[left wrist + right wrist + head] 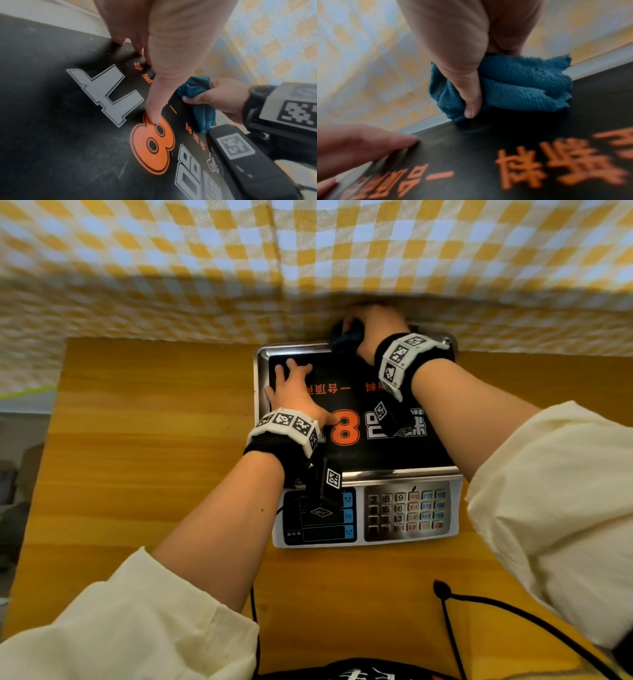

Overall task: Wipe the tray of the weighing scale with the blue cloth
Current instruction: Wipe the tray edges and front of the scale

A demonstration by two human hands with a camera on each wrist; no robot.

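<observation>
The weighing scale stands on a wooden table, its steel tray lined with a black sheet printed with an orange 8 and white characters. My right hand grips a bunched blue cloth at the tray's far edge, thumb pressed over the cloth. My left hand lies flat on the tray's left half with fingers spread and straight; its thumb touches the orange 8.
A yellow and white checked cloth hangs right behind the scale. The keypad and display panel face me. A black cable trails over the wooden table at the near right.
</observation>
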